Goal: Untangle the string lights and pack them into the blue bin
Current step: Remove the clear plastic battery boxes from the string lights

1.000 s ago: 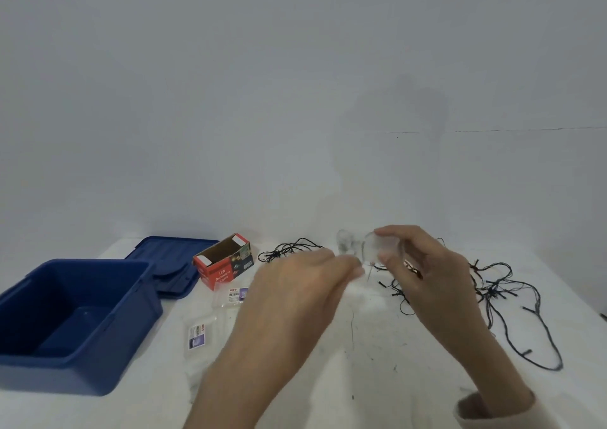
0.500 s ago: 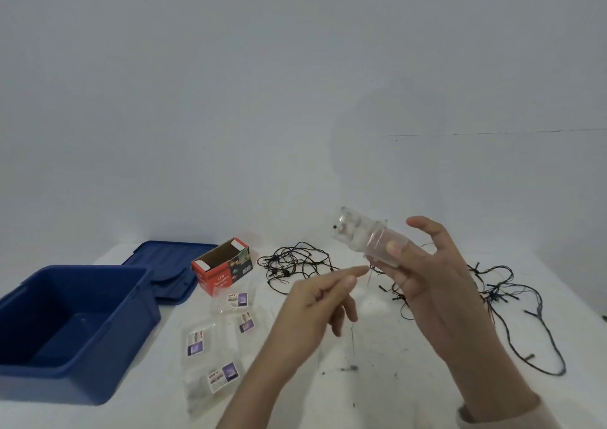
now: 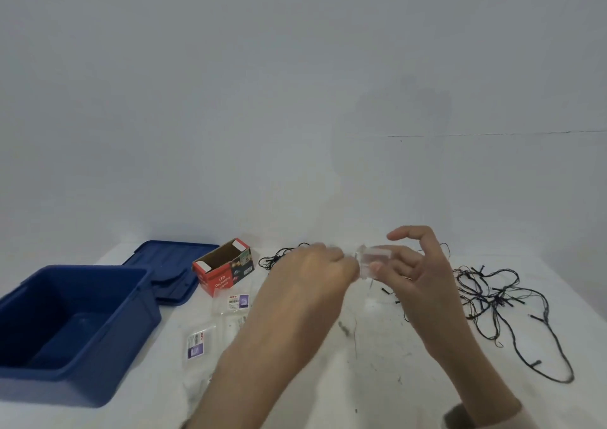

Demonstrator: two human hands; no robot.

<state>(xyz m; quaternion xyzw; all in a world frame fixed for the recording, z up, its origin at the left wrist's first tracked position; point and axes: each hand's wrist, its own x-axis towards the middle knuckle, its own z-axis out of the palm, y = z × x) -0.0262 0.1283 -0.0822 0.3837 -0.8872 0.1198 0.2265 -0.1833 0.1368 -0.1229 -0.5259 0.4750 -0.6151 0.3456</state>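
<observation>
The right hand holds a small clear case between thumb and fingers, above the white table. The left hand pinches at the case's left end; what it grips is blurred. Dark string lights lie tangled right of the case. The blue bin sits open, far left of it.

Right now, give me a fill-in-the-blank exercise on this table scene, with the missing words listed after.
1. The blue bin stands with its lid ____.
2. The red box lies between the lid and the dark ____ lights.
3. The right hand holds a ____ plastic piece.
4. The left hand meets that piece from the ____ side.

Missing words: off; string; clear; left
</observation>
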